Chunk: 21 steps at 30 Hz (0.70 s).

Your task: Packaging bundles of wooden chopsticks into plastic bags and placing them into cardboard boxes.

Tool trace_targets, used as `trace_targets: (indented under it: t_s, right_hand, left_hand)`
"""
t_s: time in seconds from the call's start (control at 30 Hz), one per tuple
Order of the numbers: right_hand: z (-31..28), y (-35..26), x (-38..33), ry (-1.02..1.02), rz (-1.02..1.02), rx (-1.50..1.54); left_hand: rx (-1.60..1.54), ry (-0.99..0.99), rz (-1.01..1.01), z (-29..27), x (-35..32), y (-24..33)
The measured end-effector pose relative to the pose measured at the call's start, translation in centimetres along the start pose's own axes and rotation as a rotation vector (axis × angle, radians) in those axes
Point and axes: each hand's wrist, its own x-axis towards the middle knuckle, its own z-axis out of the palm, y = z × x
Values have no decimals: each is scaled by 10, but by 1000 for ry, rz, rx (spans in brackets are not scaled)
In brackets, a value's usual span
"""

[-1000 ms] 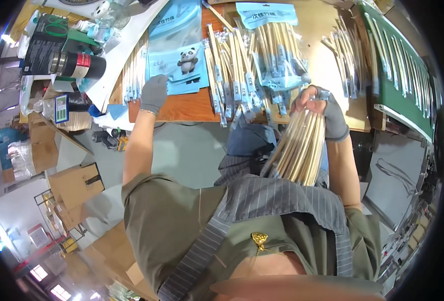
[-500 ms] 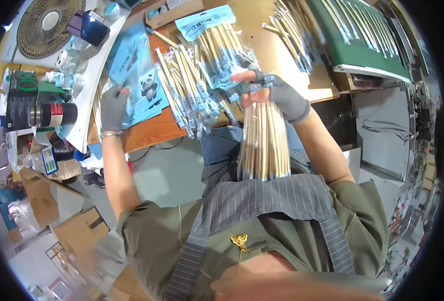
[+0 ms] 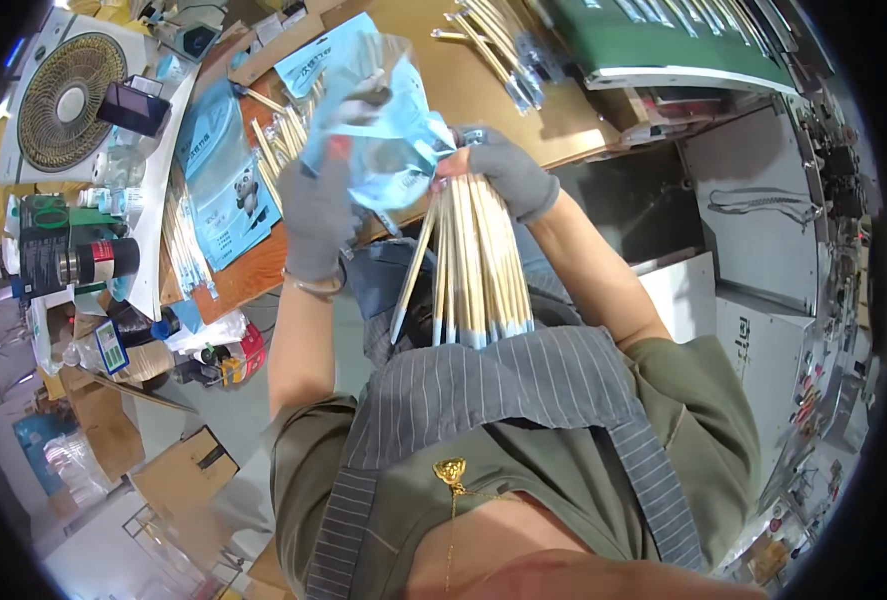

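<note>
My left hand, in a grey fingerless glove, pinches a clear and blue plastic bag that is lifted off the table, partly blurred. My right hand, gloved alike, grips the upper end of a bundle of wrapped chopsticks. They hang down in front of my apron, blue wrapper ends lowest, and one stick at the left splays out. The bag's lower edge meets my right fingertips; whether it goes over the sticks is hidden. Flat blue bags with a panda print lie left of my left hand.
More wrapped chopsticks lie on the wooden table behind the held bag. Another pile sits at the far side, near a green board bearing sticks. A fan, phone and dark flask stand at left.
My left hand has moved right from the flat bags and now holds a bag up beside my right hand. The chopstick bundle stays in my right hand. The whole view has shifted.
</note>
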Motion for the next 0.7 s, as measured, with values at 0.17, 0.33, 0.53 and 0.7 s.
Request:
trace_targets:
  t_s: [0.17, 0.33, 0.53, 0.7]
  right_hand:
    - [6, -35, -40, -24, -157, -127]
    - [-17, -15, -30, -119, -107, -155]
    - [-23, -3, -50, -54, -621, -583]
    - [7, -10, -82, 102, -669, -561]
  left_hand:
    - [973, 107, 194, 8, 35, -10]
    - [940, -236, 648, 52, 31, 46]
    - [729, -456, 773, 66, -22, 44]
    - [476, 37, 613, 89, -89, -21]
